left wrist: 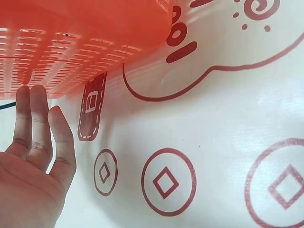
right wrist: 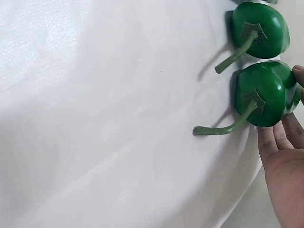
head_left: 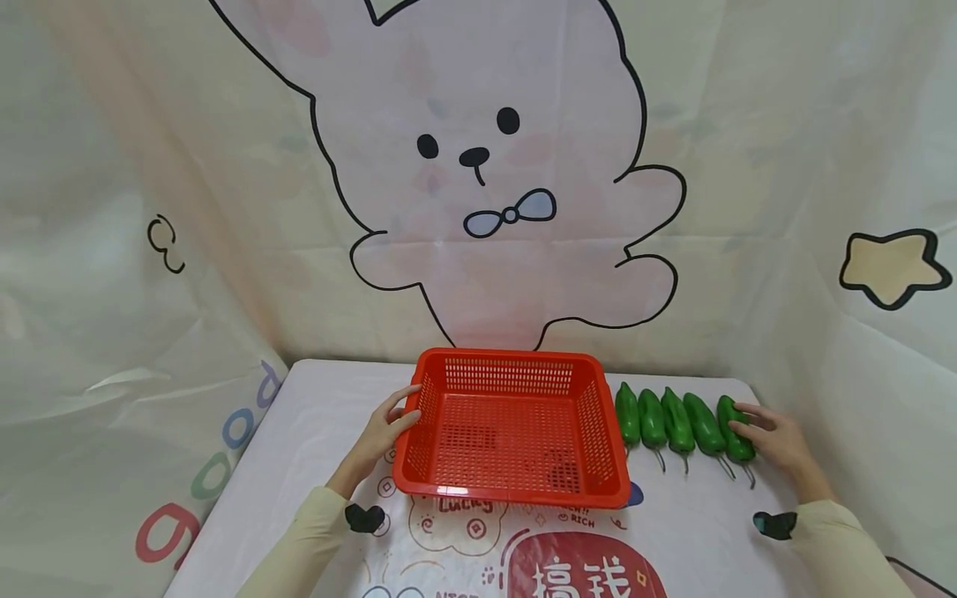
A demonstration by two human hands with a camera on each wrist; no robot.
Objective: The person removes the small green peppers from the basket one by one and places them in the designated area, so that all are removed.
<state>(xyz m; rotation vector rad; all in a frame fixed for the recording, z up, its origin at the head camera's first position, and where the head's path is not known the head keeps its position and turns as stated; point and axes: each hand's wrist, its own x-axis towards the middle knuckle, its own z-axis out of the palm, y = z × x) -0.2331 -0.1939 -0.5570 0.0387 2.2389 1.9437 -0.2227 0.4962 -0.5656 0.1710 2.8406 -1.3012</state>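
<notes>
A red plastic basket with slotted walls stands on the table, and nothing lies inside it. Against its left side rests my left hand; the left wrist view shows straight fingertips touching the slotted wall. To the right of the basket, several green peppers lie side by side with stems toward me. My right hand is at the outermost green pepper, which lies on the table. In the right wrist view, its thumb is on one side of that pepper and its fingers are on the other, partly hidden.
A neighbouring green pepper lies close to the outermost one. White cloth with red and blue prints covers the table. Curtain-like walls with a cartoon bear and a star close in the back and sides.
</notes>
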